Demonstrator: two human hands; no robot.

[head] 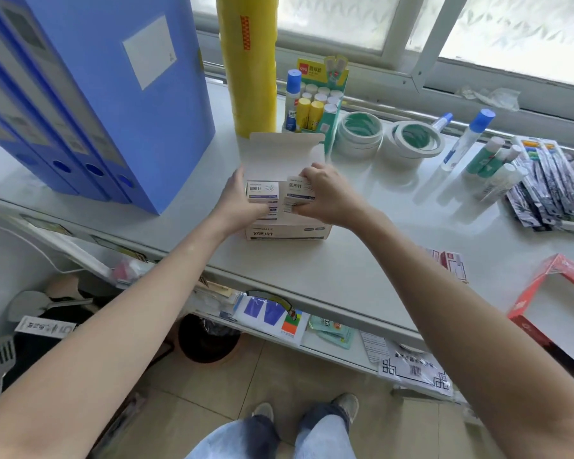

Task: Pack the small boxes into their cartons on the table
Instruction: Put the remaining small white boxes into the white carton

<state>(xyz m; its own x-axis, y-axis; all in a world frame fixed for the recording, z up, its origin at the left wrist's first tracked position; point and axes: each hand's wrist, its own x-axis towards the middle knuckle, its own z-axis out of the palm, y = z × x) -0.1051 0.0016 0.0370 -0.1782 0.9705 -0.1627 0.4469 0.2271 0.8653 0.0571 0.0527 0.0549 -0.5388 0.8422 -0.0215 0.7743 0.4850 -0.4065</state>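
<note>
A white carton (287, 231) with dark print stands open on the table's near half, its lid flap (285, 154) raised at the back. My left hand (236, 197) grips a stack of small white boxes (262, 190) over the carton's left side. My right hand (325, 193) holds another small white box (299, 188), tilted, over the carton's right side. Both stacks sit partly inside the carton; how deep they reach is hidden by my hands.
Blue file boxes (113, 94) stand at the left, a yellow film roll (247, 61) behind the carton. Glue sticks (315, 104), tape rolls (388, 137), glue bottles (468, 140) and pin packs (550, 190) lie to the right. A red carton (544, 293) sits at the near right edge.
</note>
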